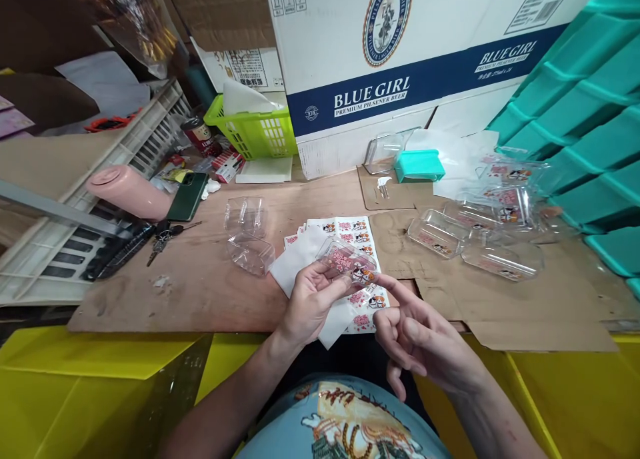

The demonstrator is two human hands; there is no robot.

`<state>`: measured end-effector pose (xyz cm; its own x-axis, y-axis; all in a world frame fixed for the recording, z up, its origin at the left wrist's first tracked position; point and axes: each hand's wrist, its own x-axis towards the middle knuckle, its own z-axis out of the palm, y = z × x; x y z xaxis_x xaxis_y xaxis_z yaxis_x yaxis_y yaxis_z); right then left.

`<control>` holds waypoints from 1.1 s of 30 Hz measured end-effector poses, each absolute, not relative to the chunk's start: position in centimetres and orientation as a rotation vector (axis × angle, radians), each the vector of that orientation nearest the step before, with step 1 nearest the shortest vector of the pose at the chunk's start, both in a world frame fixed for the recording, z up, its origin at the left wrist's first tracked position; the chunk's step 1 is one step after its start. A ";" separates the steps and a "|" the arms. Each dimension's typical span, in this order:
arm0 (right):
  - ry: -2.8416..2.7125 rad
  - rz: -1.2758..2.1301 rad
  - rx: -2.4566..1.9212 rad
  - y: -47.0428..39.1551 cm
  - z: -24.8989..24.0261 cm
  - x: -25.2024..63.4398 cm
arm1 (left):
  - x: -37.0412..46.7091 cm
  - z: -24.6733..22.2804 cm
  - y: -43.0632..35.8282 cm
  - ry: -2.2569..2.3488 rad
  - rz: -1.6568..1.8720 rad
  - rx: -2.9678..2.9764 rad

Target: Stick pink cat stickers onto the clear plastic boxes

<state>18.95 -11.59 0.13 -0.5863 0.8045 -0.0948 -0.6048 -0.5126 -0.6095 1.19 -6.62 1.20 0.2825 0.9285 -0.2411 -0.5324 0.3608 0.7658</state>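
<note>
One clear plastic box [345, 258] with a cat sticker [361, 274] is pinched between thumb and fingers of the left hand [309, 300], raised over the sticker sheet [360, 236] near the front edge of the table [210, 299]. It looks light, thin-walled and smooth, so probably slippery and easily dented; its side walls seem the safest hold. The right hand [425, 332] grips nothing, index finger extended at the box's right end, other fingers loosely curled.

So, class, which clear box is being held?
The clear box over the sticker sheets, gripped in the left hand. The other clear boxes rest to either side, with no hand on them.
</note>
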 end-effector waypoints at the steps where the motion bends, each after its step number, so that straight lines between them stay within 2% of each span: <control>1: -0.673 2.134 -0.475 -11.6 0.1 19.0 | 1.2 1.2 -6.6 0.766 1.065 0.619; 18: -0.693 2.110 -0.575 -11.3 0.2 18.6 | 0.6 1.1 -6.6 0.708 1.067 0.646; 26: -0.743 2.042 -0.810 -11.0 1.4 17.8 | 1.1 0.7 -6.8 0.769 1.171 0.596; 30: -1.083 1.756 -1.132 -11.6 1.9 17.3 | 1.6 0.4 -6.9 0.826 1.248 0.605; 33: -1.489 1.047 -1.472 -11.8 1.4 16.7 | 1.8 0.5 -6.7 0.869 1.292 0.596</control>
